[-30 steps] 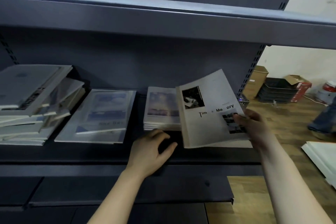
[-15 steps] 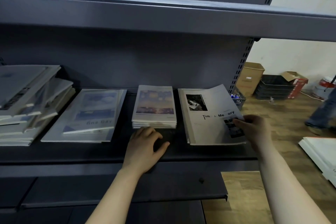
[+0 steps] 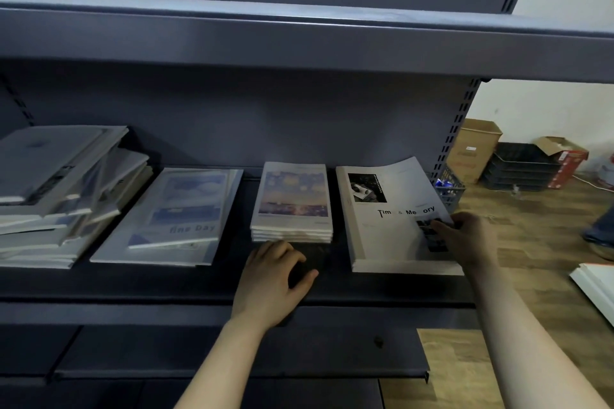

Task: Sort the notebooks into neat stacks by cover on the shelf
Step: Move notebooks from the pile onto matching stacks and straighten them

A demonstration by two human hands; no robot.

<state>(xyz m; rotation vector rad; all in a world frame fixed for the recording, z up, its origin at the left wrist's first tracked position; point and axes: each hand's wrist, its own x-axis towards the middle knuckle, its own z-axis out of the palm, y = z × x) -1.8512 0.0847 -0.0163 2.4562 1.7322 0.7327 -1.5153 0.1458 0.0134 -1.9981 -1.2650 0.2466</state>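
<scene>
**Right hand** (image 3: 465, 239): pinching the right edge of the white notebook (image 3: 392, 219), thumb lying on the cover, fingers tucking under the edge.

**White notebook:** lying on top of the white stack (image 3: 405, 266) at the right end of the shelf (image 3: 166, 285), its far right corner lifting slightly.

**Left hand** (image 3: 272, 279): resting on the shelf just in front of the sunset stack (image 3: 294, 199), fingers loosely bent, holding nothing.

**Step in hand, as judged:** settling this notebook onto its matching stack. The next move is calling for letting go and squaring the edges, then drawing another from the loose pile (image 3: 56, 189) at the far left, which is leaning and mixed.

**Blue stack** (image 3: 172, 216): lying between the loose pile and the sunset stack, its top copy sitting askew.

**Writing:** the white cover is showing "Tim… & Me…ory", with glare hiding some letters. The blue cover is reading "fine Day". The print on the sunset cover is too small to read.
</scene>
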